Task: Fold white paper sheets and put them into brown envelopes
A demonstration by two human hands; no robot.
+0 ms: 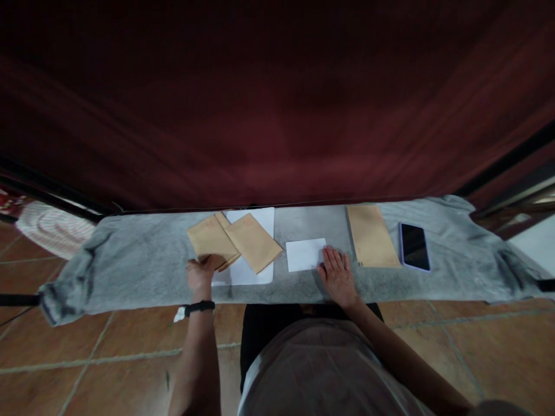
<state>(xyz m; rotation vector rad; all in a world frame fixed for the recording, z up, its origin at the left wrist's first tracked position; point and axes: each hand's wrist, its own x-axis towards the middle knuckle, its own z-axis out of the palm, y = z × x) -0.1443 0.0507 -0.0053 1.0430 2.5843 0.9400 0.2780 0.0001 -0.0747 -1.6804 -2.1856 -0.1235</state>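
My left hand, with a dark wristband, is closed at the lower edge of a brown paper envelope; its fingertips are partly hidden. Another brown envelope lies slanted just to the right, and more envelope edges show between the two. Beneath them is a large white sheet. Flat on the table, my right hand has its fingers stretched out, the tips touching the right edge of a small white paper.
A further brown envelope lies right of my right hand, with a phone in a purple case beside it. Grey cloth covers the narrow table. Behind it hangs a dark red curtain; black poles flank both sides.
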